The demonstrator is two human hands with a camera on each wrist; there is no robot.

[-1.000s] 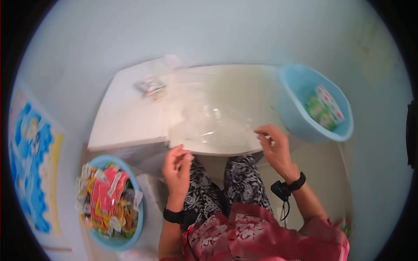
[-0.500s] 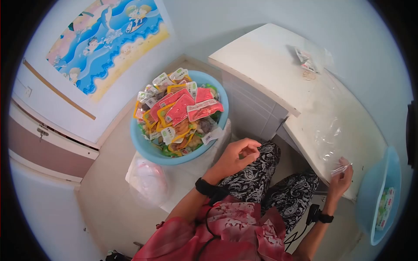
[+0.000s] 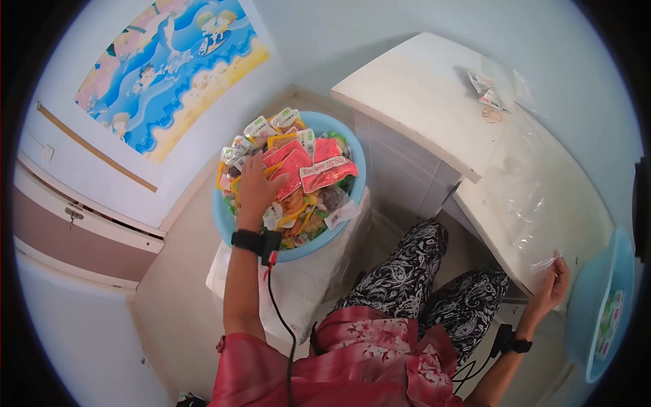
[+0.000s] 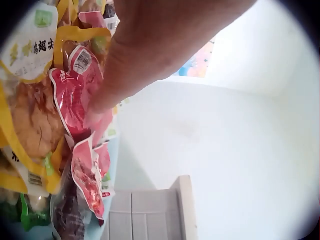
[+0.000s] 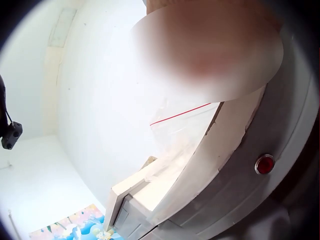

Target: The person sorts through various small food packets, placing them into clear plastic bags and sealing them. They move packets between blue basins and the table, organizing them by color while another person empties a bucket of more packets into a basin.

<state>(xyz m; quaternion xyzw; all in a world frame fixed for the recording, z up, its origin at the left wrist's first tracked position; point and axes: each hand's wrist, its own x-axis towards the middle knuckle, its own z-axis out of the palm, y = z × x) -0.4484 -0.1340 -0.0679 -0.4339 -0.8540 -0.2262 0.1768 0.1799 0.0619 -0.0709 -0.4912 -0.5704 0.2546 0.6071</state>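
My left hand (image 3: 258,188) reaches over a blue basin (image 3: 358,193) heaped with snack packets, its fingers spread at the left of the pile. In the left wrist view a digit overlaps a red packet (image 4: 70,102), beside a yellow-edged packet (image 4: 37,120) with brown food inside. At the desk's front edge, my right hand (image 3: 556,283) pinches the near end of a clear plastic bag (image 3: 525,217), which lies flat on the desk. A red zip line runs across this bag in the right wrist view, where the hand is blurred.
A white desk (image 3: 420,88) curves along the wall, with a small printed packet (image 3: 485,88) and rubber bands (image 3: 491,115) on it. Another blue basin (image 3: 586,298), holding green-and-white packs (image 3: 610,322), stands at the right. The packet basin rests on a white-covered stand (image 3: 298,298).
The view swung left from the desk to the packet basin. My left hand moved from above the lap onto the packets. My right hand came to the bag's end and stays there.
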